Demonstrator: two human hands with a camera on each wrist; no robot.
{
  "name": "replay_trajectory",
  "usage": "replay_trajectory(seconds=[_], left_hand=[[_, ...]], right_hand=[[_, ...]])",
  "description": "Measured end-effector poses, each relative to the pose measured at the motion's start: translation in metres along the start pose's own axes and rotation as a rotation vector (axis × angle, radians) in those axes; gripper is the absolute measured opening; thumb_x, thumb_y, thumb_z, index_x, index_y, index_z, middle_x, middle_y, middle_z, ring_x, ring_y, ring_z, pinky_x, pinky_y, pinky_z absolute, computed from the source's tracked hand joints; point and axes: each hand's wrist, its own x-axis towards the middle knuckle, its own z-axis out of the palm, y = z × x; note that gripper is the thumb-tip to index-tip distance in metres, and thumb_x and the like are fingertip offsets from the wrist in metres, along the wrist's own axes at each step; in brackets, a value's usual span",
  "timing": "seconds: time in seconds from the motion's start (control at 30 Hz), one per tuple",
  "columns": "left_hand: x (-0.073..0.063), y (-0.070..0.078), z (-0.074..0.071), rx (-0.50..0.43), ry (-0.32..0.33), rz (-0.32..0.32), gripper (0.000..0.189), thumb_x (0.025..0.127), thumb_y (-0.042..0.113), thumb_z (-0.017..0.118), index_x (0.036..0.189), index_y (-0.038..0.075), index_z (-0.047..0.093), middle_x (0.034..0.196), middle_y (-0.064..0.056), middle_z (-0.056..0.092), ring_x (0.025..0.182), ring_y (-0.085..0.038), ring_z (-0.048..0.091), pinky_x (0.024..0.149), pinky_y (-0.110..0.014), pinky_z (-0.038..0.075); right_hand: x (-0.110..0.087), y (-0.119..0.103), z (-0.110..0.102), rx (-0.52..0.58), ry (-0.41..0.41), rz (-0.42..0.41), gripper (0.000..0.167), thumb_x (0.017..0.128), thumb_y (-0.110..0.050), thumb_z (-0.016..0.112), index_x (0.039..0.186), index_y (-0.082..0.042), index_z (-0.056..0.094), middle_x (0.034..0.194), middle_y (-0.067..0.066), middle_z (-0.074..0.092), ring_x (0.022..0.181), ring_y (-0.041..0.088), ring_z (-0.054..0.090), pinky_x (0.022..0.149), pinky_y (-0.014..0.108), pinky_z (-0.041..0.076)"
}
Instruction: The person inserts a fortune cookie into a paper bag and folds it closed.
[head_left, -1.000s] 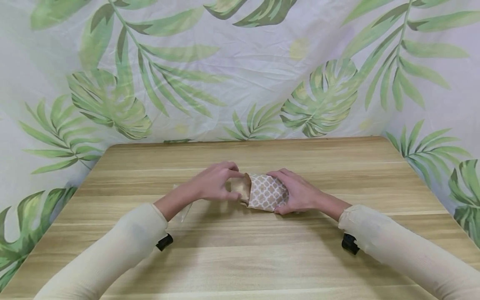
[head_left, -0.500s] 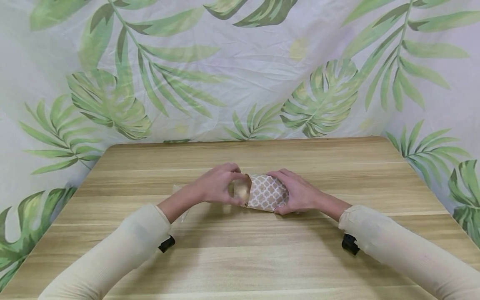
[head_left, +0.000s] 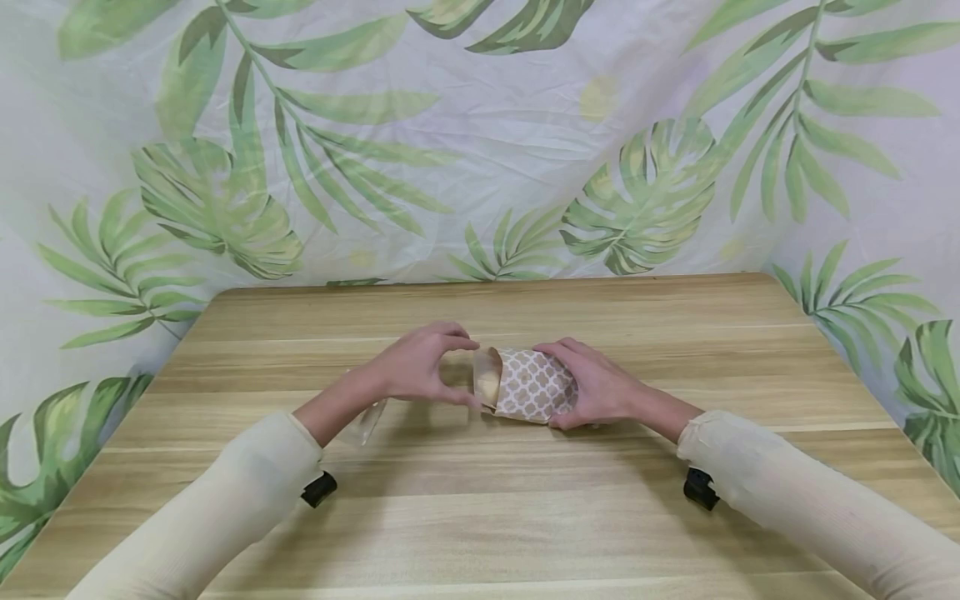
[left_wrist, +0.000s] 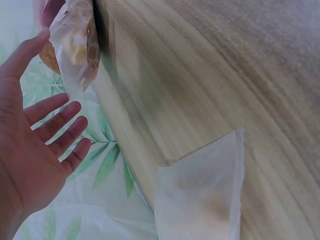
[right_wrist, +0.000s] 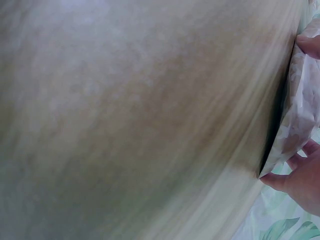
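Brown and white: located a patterned packet [head_left: 531, 387] near the middle of the tabletop [head_left: 510, 508]. Noted its right end grasped by the right hand [head_left: 597, 389], both cut off at the frame edge in the right wrist view. Noted the left hand [head_left: 420, 364] free, fingers spread at the packet's left end; could not confirm thumb contact. Made out pale yellow contents [head_left: 488, 386] inside, too indistinct to identify. Noted a translucent pouch [left_wrist: 200, 195], partly hidden by the left wrist [head_left: 330, 418] in the head view, cropped in the left wrist view.

Tan paper bag [head_left: 532, 385] (white lattice print), crosswise on the wooden table [head_left: 495, 525], mouth agape.
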Motion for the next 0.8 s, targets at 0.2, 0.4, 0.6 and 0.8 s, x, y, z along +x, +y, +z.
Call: replay_trajectory(seconds=[0.2, 0.4, 0.6, 0.8], left_hand=[[-0.001, -0.004, 0.002, -0.041, 0.044, -0.006, 0.075, 0.076, 0.047, 0.088, 0.128, -0.003, 0.069, 0.126, -0.017, 0.066, 0.122, -0.035, 0.061, 0.105, -0.053, 0.048], [0.002, -0.004, 0.008, -0.045, 0.075, 0.039, 0.068, 0.075, 0.043, 0.090, 0.122, -0.003, 0.073, 0.120, -0.015, 0.070, 0.116, -0.034, 0.063, 0.104, -0.051, 0.049], [0.006, -0.002, 0.017, -0.064, 0.084, 0.063, 0.066, 0.074, 0.041, 0.092, 0.121, -0.002, 0.074, 0.119, -0.016, 0.071, 0.115, -0.033, 0.063, 0.103, -0.050, 0.050], [0.010, -0.003, 0.022, -0.101, 0.081, 0.047, 0.065, 0.074, 0.037, 0.093, 0.122, -0.002, 0.073, 0.120, -0.016, 0.070, 0.117, -0.034, 0.062, 0.105, -0.049, 0.049]], right_hand=[[0.000, 0.000, 0.000, -0.001, -0.006, 0.005, 0.105, 0.062, -0.035, 0.092, 0.152, -0.007, 0.046, 0.132, 0.013, 0.058, 0.118, 0.031, 0.058, 0.103, 0.054, 0.050], [0.000, 0.000, 0.000, -0.001, -0.006, 0.006, 0.105, 0.062, -0.036, 0.092, 0.152, -0.008, 0.046, 0.132, 0.012, 0.058, 0.118, 0.030, 0.058, 0.102, 0.054, 0.050], [0.000, 0.001, 0.000, 0.001, 0.003, -0.002, 0.105, 0.062, -0.035, 0.091, 0.152, -0.008, 0.047, 0.132, 0.012, 0.058, 0.118, 0.030, 0.058, 0.102, 0.053, 0.050], [0.001, 0.001, 0.000, -0.001, 0.003, -0.003, 0.104, 0.062, -0.036, 0.091, 0.152, -0.007, 0.047, 0.133, 0.012, 0.058, 0.119, 0.030, 0.058, 0.102, 0.053, 0.050]])
